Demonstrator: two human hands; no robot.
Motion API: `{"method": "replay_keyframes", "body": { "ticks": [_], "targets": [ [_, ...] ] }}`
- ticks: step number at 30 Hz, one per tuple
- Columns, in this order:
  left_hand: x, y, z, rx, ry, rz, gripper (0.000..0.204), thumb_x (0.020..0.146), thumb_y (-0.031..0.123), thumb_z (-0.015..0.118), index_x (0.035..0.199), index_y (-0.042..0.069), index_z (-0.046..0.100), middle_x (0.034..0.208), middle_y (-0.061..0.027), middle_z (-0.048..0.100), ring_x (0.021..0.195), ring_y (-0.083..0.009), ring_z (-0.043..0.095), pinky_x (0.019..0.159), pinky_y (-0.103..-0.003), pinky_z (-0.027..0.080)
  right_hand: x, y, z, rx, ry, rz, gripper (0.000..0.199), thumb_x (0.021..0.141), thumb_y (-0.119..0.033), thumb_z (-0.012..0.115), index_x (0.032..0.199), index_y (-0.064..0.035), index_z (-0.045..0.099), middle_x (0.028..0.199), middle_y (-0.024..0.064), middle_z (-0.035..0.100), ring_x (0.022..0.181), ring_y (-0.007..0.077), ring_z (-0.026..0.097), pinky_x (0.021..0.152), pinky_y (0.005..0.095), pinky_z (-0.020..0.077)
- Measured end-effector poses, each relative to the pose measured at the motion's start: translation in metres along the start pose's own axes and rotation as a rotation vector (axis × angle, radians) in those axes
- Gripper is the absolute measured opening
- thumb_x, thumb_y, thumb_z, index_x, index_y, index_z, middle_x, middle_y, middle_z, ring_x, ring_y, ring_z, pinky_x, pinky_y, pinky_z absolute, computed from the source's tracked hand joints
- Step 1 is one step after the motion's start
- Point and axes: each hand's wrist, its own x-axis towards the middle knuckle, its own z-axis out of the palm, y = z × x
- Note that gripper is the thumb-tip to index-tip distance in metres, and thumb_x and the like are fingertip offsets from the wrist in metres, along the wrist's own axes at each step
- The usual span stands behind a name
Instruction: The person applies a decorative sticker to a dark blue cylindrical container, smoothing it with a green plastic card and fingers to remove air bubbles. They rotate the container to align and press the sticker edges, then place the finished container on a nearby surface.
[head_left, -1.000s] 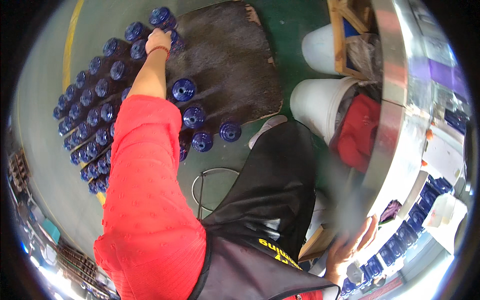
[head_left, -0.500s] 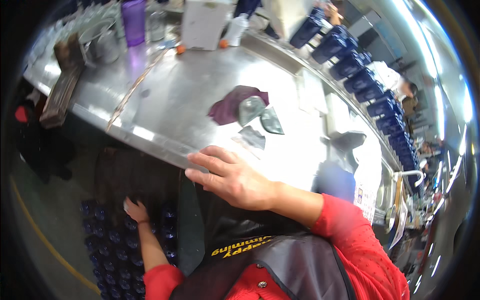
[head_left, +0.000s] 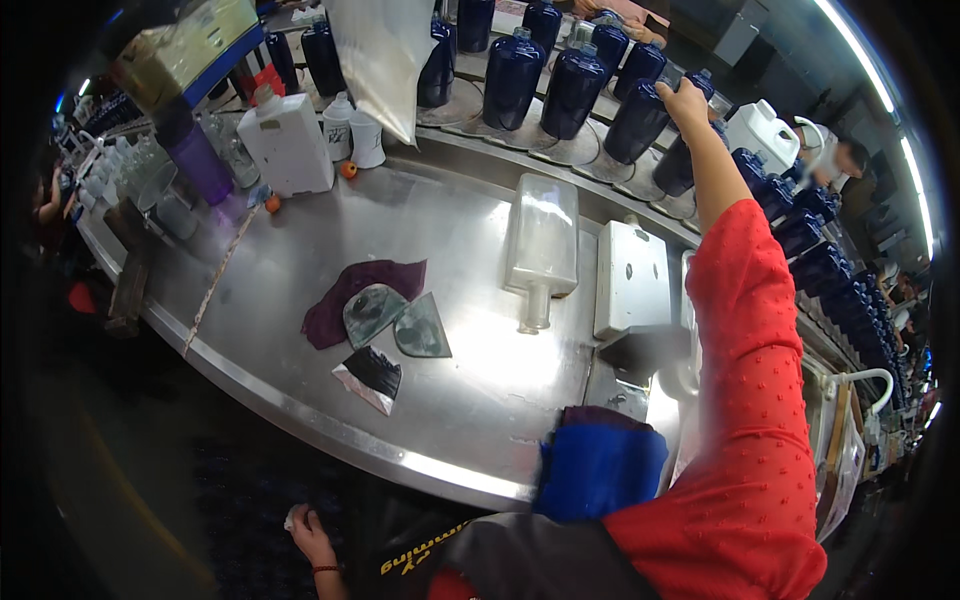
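Observation:
My right hand (head_left: 684, 104) reaches across to the row of dark blue bottles on the far side. Its fingers close around the top of one blue bottle (head_left: 634, 124), which leans slightly. Low on the left, in front of the table edge, my left hand (head_left: 314, 538) has its fingers curled around a small white thing (head_left: 291, 519), mostly hidden. On the metal table (head_left: 470, 380) lie a purple cloth (head_left: 330, 305), two dark curved pads (head_left: 422, 328) and a black-and-white piece (head_left: 372, 376). A clear bottle (head_left: 543, 235) lies on its side near the table's back edge.
Several blue bottles (head_left: 514, 80) stand on round plates along the back. A white jug (head_left: 632, 280) lies on the right, with a blue cloth (head_left: 600, 470) at the near edge. Further left are a white container (head_left: 287, 145) and a purple vessel (head_left: 200, 165). Whitish plastic sheeting (head_left: 375, 60) hangs above.
My right hand has gone from the near table edge up to the bottle row and taken hold of a blue bottle. The view has shifted; my left hand stays low with the white thing.

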Motion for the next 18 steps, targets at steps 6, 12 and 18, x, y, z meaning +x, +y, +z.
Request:
{"method": "replay_keyframes", "body": {
  "ticks": [6, 12, 18],
  "targets": [
    [0.041, 0.144, -0.055, 0.034, 0.062, 0.345, 0.03, 0.101, 0.013, 0.057, 0.125, -0.004, 0.063, 0.132, -0.024, 0.061, 0.124, -0.0395, 0.055, 0.104, -0.046, 0.045, -0.012, 0.0, 0.022, 0.156, 0.032, 0.033, 0.055, 0.09, -0.048, 0.071, 0.118, -0.0005, 0.07, 0.119, 0.0238, 0.069, 0.115, 0.0391, 0.064, 0.098, 0.0457, 0.05],
    [0.149, 0.211, -0.041, -0.18, -0.042, 0.867, 0.033, 0.099, 0.007, 0.056, 0.129, -0.007, 0.061, 0.13, -0.0234, 0.064, 0.122, -0.0378, 0.06, 0.106, -0.043, 0.045, -0.162, -0.034, -0.016, 0.25, 0.208, -0.14, 0.042, 0.091, -0.038, 0.074, 0.111, -0.0006, 0.07, 0.111, 0.018, 0.068, 0.105, 0.0378, 0.065, 0.092, 0.0431, 0.0507],
    [0.102, 0.331, -0.015, -0.443, -0.316, 1.21, 0.042, 0.095, 0.009, 0.061, 0.134, -0.008, 0.057, 0.129, -0.0202, 0.064, 0.12, -0.0323, 0.062, 0.108, -0.039, 0.044, -0.264, -0.067, -0.217, 0.735, -0.091, -0.34, 0.025, 0.103, -0.028, 0.064, 0.115, -0.006, 0.068, 0.118, 0.0115, 0.065, 0.117, 0.0259, 0.062, 0.11, 0.0344, 0.0414]
  ]
}}
